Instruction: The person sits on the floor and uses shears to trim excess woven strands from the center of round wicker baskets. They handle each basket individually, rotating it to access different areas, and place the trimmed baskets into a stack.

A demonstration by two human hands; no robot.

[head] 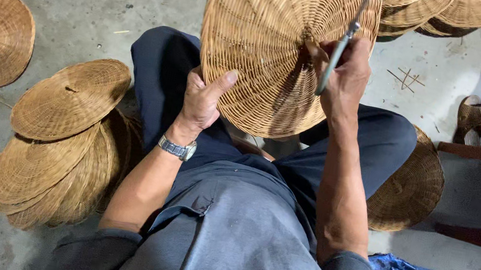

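— Item held? Round woven tray (271,35), above the lap; left hand (202,98) clasps its lower rim.
— Right hand (346,75)? Closed around a slim metal tool (339,50) at the tray's centre.

Grey shirt (239,253), navy trousers (163,69), silver wristwatch (177,148).
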